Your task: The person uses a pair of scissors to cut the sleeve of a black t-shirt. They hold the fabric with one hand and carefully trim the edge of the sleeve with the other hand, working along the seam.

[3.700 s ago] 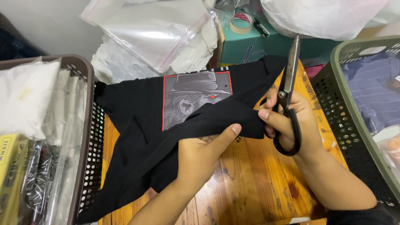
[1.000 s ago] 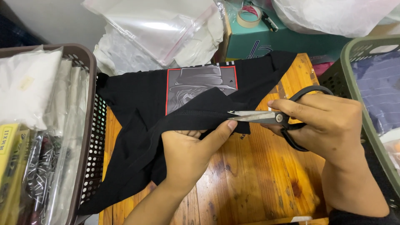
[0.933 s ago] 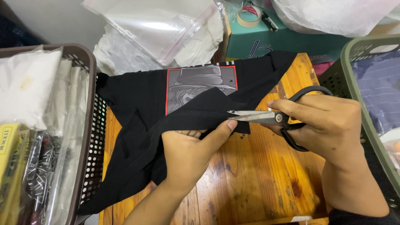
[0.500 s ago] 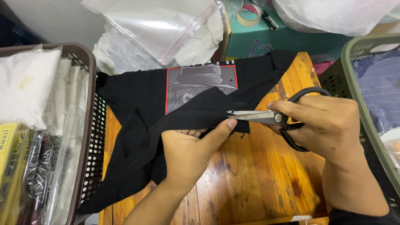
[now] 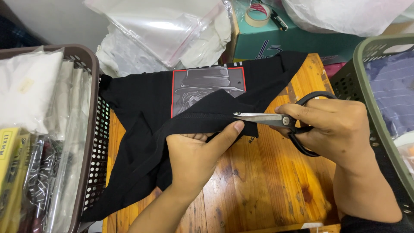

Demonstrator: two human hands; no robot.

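The left hand (image 5: 196, 153) pinches a folded edge of the black shirt (image 5: 142, 116), thumb stretched along the hem, with the rest of the cloth spreading away to the left and up from it. The right hand (image 5: 334, 125) is closed through the black handles of the scissors (image 5: 276, 120), whose blades point left and lie nearly level, the tips right at the shirt's edge, just beside the left thumb (whether they actually bite the cloth cannot be told). The shirt lies across the wooden table (image 5: 267, 185), its grey printed panel with a red border facing up, above and between the two hands.

To the left, touching the shirt, stands a brown basket (image 5: 92, 129) stuffed with clear packets. To the right, close by the right wrist, is a green basket (image 5: 366, 99) holding striped blue cloth. Behind the shirt sit clear plastic bags (image 5: 159, 30) and a teal box (image 5: 280, 43) with a roll of tape (image 5: 257, 15) on top.
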